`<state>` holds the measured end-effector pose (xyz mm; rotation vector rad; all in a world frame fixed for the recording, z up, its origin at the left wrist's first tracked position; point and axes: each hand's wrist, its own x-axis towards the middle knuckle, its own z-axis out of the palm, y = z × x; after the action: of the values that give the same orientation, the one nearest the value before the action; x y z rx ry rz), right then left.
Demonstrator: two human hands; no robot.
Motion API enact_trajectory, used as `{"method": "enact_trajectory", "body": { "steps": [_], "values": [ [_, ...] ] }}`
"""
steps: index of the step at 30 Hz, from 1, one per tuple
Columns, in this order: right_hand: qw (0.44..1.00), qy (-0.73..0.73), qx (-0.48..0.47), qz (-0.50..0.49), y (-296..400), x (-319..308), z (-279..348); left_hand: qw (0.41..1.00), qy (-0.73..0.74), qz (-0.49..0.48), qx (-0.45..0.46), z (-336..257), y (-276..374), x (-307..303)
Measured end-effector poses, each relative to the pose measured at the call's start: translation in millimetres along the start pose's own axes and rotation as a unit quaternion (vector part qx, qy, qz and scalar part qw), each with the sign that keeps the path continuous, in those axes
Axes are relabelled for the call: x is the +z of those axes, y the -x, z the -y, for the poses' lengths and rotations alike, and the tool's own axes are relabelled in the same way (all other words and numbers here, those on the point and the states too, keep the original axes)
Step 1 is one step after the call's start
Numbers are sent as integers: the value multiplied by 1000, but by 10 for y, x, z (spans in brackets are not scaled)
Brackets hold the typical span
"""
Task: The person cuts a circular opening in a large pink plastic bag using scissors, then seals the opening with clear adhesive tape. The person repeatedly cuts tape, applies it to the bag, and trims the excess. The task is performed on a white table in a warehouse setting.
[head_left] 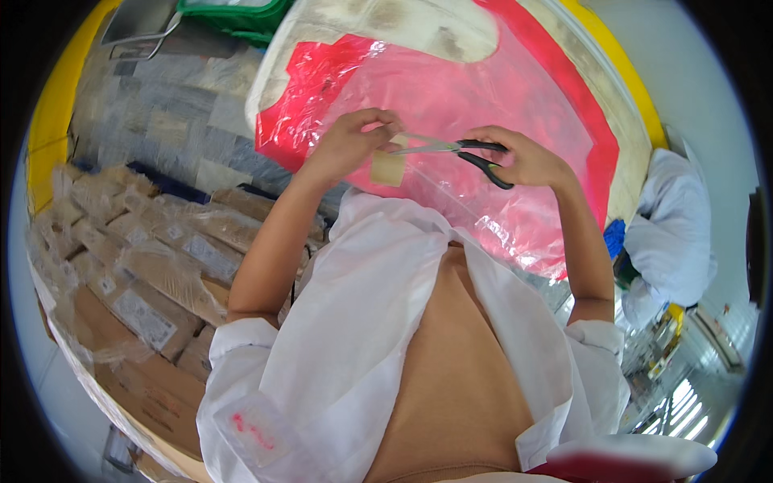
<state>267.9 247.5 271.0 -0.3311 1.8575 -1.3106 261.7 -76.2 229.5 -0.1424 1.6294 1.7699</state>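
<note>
My right hand [531,158] holds a pair of scissors [459,147] by black handles, which are spread apart. The blades point left, parted around a short tan strip [388,170], probably adhesive tape. Between thumb and fingers, my left hand [353,143] pinches the strip's upper end close to the blade tips. The lower part of the strip hangs below the blades. Beneath both hands lies a glossy pink plastic sheet [459,96] with a red border, spread over a worn whitish surface [392,21].
Cardboard boxes [145,290] wrapped in clear film are stacked at the left. A green crate [235,18] and a metal container [145,24] stand at the upper left. At the right is another person in white clothing [670,229]. Yellow edging [51,127] runs along the left.
</note>
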Motion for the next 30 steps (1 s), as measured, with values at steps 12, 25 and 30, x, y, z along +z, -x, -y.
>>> {"method": "enact_trajectory", "body": {
  "steps": [12, 25, 30],
  "values": [
    [999, 50, -7, 14, 124, -114, -407, 999, 20, 46, 10, 44, -161, 290],
    [969, -58, 21, -241, 329, 101, -1222, 998, 38, -34, 25, -15, -262, 348],
    [844, 107, 181, -494, 43, 338, -2120, 996, -70, 1, 47, 246, -255, 411]
  ]
}}
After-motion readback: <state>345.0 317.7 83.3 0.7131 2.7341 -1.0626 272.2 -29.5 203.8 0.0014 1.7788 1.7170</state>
